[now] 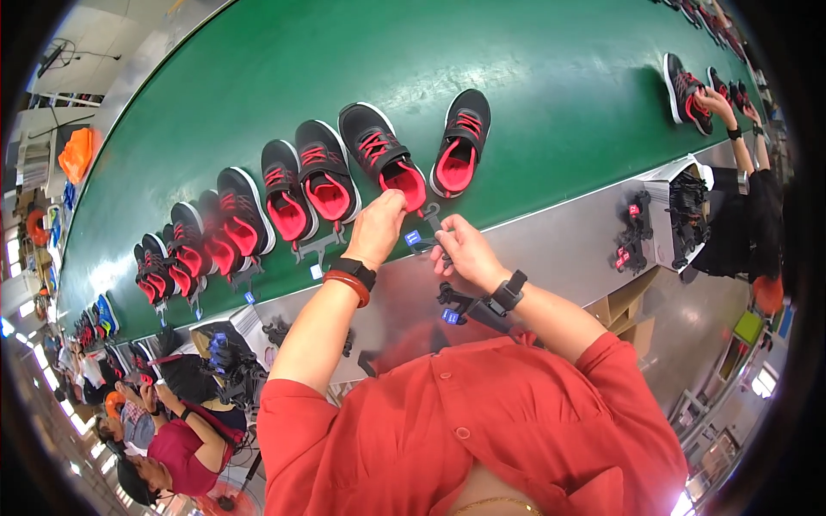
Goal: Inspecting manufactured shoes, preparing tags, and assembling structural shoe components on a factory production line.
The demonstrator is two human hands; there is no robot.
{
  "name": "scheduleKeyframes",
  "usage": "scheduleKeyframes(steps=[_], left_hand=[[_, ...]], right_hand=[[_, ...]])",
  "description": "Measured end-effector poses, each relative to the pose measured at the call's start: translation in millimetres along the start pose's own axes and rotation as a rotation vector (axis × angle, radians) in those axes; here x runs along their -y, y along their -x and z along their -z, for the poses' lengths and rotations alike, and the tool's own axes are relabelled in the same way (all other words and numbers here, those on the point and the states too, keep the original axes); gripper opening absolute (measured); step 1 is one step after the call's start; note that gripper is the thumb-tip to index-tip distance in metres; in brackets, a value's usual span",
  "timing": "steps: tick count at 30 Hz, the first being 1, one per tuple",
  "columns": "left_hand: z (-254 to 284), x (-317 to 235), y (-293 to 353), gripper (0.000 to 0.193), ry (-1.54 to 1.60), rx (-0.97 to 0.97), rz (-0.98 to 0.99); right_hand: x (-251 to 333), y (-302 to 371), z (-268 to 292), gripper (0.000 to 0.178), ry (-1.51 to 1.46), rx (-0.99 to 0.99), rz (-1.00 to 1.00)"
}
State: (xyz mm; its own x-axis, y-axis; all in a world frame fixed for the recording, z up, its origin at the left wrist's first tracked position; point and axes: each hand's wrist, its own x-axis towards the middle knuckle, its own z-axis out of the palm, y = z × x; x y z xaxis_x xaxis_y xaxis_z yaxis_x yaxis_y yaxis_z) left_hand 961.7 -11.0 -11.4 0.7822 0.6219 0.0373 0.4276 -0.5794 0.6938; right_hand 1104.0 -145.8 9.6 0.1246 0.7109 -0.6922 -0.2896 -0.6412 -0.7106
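My left hand [377, 230] is closed in a pinch at the heel of a black shoe [372, 142] with red laces, red lining and a white sole. Just right of it, my right hand [469, 255] has its fingers closed round a black plastic shoe hanger [433, 217] with a blue tag. The hanger's upper end lies close behind the shoe's heel; whether they touch is unclear. A matching shoe [465, 129] stands apart to the right. On the left, another pair [318, 163] has a grey hanger [318, 245] at its heels.
Several more shoes line the green belt [551, 112] toward the left. Loose hangers [465, 303] lie on the metal ledge [551, 211] near my body. A box of hangers [687, 211] stands at right. Co-workers sit at lower left; another's hand [716, 105] holds a shoe at far right.
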Motion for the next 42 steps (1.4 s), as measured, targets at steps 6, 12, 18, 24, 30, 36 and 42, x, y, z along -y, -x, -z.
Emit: scheduleKeyframes(steps=[6,12,18,24,30,36,42], left_hand=[[23.4,-5.4,-5.5,0.018,-0.132,0.209,0.166],[3.5,-14.5,16.5,0.049,-0.184,0.107,-0.216],[7.6,-9.7,27.1,0.054,-0.286,0.149,-0.027],[28.9,-12.0,27.0,0.059,-0.059,0.214,0.219],[33.0,-11.8,28.5,0.046,-0.113,0.203,0.284],[26.5,-15.5,22.2,0.042,-0.116,0.222,0.264],[26.5,-18.2,23.3,0.037,-0.126,0.263,0.322]], right_hand=[[22.1,-13.9,2.7,0.023,0.116,0.317,-0.01],[30.7,-21.7,23.7,0.026,0.238,0.362,0.022],[57.1,-27.8,47.3,0.026,0.797,-0.026,0.538],[54.8,-45.3,33.1,0.038,1.248,-0.065,0.865],[65.9,-48.6,32.7,0.027,1.51,-0.09,1.064],[73.0,-42.5,34.0,0.024,1.553,-0.054,1.055],[70.0,-48.0,29.5,0.018,1.598,0.008,1.03]])
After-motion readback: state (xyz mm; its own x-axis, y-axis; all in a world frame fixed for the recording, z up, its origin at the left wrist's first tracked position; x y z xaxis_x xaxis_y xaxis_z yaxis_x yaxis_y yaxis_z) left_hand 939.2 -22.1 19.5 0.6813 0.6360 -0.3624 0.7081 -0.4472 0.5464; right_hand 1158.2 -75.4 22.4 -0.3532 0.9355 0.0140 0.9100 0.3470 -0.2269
